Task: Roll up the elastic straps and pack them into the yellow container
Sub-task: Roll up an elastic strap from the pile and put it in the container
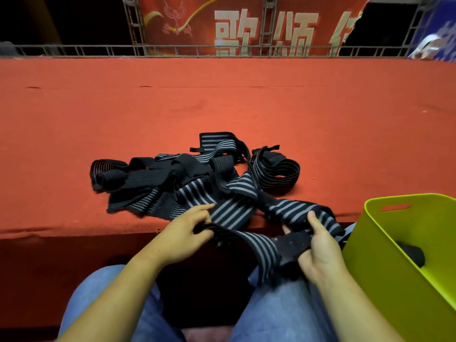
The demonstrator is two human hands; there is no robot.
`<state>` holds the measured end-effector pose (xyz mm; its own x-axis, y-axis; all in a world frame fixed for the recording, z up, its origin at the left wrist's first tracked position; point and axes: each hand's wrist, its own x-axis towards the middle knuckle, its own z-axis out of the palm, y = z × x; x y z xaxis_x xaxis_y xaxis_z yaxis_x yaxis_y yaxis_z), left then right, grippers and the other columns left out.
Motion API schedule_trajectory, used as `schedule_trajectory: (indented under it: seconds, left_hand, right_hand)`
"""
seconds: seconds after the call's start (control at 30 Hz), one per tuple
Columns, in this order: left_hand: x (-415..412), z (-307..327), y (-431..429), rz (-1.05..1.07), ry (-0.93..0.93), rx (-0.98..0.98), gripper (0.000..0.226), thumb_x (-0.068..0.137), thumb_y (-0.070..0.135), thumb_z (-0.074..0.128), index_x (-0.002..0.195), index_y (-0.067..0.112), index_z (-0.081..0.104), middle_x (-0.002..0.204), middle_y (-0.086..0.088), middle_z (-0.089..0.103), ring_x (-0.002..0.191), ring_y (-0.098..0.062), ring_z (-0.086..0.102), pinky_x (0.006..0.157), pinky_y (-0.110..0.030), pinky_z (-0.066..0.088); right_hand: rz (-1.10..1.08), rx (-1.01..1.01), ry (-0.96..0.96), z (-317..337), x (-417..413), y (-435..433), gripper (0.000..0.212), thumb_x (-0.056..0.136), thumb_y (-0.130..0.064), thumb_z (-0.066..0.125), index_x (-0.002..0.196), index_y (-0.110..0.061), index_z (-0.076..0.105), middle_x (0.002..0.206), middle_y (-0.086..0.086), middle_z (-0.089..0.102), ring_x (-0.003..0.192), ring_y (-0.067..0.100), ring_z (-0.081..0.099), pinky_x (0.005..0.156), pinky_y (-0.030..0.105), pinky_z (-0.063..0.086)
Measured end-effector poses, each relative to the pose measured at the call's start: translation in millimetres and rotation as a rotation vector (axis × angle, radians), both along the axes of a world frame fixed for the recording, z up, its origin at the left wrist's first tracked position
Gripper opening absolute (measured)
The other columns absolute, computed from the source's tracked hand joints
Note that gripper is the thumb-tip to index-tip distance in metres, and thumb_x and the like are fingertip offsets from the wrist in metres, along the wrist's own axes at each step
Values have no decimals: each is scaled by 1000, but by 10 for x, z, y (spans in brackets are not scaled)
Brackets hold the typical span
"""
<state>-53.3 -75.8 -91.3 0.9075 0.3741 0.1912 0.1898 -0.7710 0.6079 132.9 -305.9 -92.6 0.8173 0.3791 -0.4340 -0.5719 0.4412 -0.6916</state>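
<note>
Single head-worn wide-angle view, forward and down, close over lap and red platform.

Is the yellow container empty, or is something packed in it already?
Not empty. One dark bundle lies inside the container; whether it is a rolled strap, cannot tell.

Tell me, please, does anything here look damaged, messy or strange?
Yes. The elastic straps lie in a tangled pile on the red carpet, none of them rolled. The red banner behind has a torn right edge. The yellow container holds only one dark item.
</note>
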Motion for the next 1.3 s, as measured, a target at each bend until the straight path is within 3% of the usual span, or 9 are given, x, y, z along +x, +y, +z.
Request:
schedule_trajectory:
  seconds: [0.1,0.27,0.53,0.67,0.77,0.87,0.97,1.1,1.3]
  left_hand:
    - [-96,20,92,268,-41,-110,26,89,12,62,72,17,43,69,12,55,69,-6,52,70,-32,42]
    - [-102,84,10,407,-178,-492,36,84,-6,55,71,22,36,57,5,38,51,-11,34,51,-30,28]
    - [132,52,-246,462,-171,-789,34,90,-3,46,88,22,68,83,-8,69,72,-16,64,66,-28,52]
    - [221,38,-347,422,-190,-830,22,97,15,54,88,15,74,92,-7,76,90,-20,67,85,-38,51]
    - [283,32,-426,308,-153,-709,30,102,29,61,86,5,68,81,-4,64,82,-15,58,80,-35,46]
    - [315,65,-480,237,-185,-597,27,99,34,67,83,12,67,71,-5,53,71,-10,47,70,-33,40]
    - [326,91,-510,178,-208,-628,18,94,33,73,96,15,74,88,-13,73,80,-10,62,81,-34,52]
    - [313,125,-514,212,-184,-560,10,95,20,74,103,21,80,100,6,81,100,-9,74,93,-28,56]
    - [247,129,-405,229,-151,-616,12,100,24,69,99,24,81,97,10,81,96,-6,75,82,-16,52]
  right_hand:
    - [-74,20,4,30,79,-37,23,101,-30,68,116,-14,73,125,10,76,108,27,75,102,49,57]
    - [43,-46,-40,67,17,-8,28,97,-30,74,118,-11,73,117,8,78,104,26,77,85,39,61]
    - [342,-142,-188,145,-343,238,24,94,0,71,117,-4,74,113,10,79,118,32,71,105,50,55]
    - [347,-149,-195,140,-429,259,23,94,7,68,113,-3,74,111,12,80,113,31,72,103,45,55]
    - [439,-179,-261,159,-534,292,22,92,-3,75,114,-2,76,112,14,79,109,30,75,101,45,57]
    - [521,-374,-407,203,-608,324,23,84,-21,87,98,-3,82,94,11,82,91,23,80,88,38,62]
    - [405,-502,-489,179,-576,393,16,87,-26,85,79,-14,77,80,0,81,66,2,74,63,21,59]
    - [213,-434,-372,135,-411,476,13,96,-21,73,85,-15,72,80,1,79,62,10,74,54,26,55]
    - [287,-198,-104,144,-272,498,23,105,-16,56,113,-5,74,104,18,80,88,33,78,72,47,63]
